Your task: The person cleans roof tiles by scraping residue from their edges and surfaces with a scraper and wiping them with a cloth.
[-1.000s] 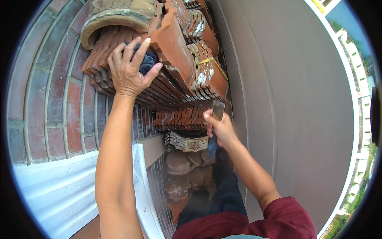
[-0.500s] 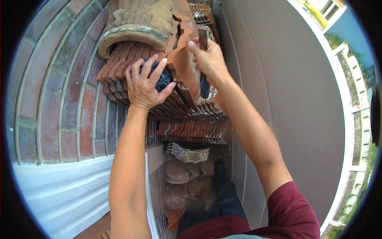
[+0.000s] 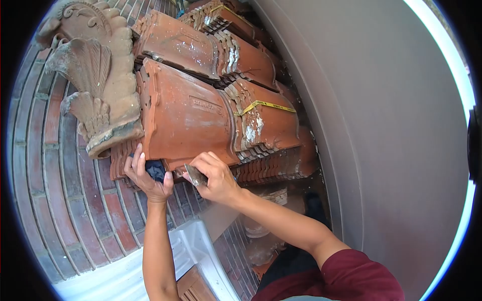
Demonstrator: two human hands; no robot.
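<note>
Clay piece (image 3: 125,75), ornate and shell-shaped, at the upper left of the frame, its curved lower end over the left end of roof tiles (image 3: 186,118) stacked at centre. On the nearest broad face, a stamped mark (image 3: 205,104); to its right, narrower ribbed edges with white spots and a yellow strap (image 3: 273,105) across. More stacked tiles (image 3: 188,45) above, toward the top of the frame. Brick wall (image 3: 52,195) down the left side, smooth grey panel (image 3: 401,150) over the right, white ribbed sheet (image 3: 188,246) at lower left. In the way of a full view: the right forearm (image 3: 281,220), across the lower middle, partly over the things below the stack. Left hand (image 3: 150,183), left of centre at the stack's lower edge: moderately open, thumb apart from raised fingers, dark cloth (image 3: 155,170) bunched between; firmness of hold impossible to tell. Right hand (image 3: 216,178), just beside it at lower centre: closed around a flat metal tool (image 3: 197,175), blade tilted toward the tiles' lower edge; contact of blade with tile unclear.
</note>
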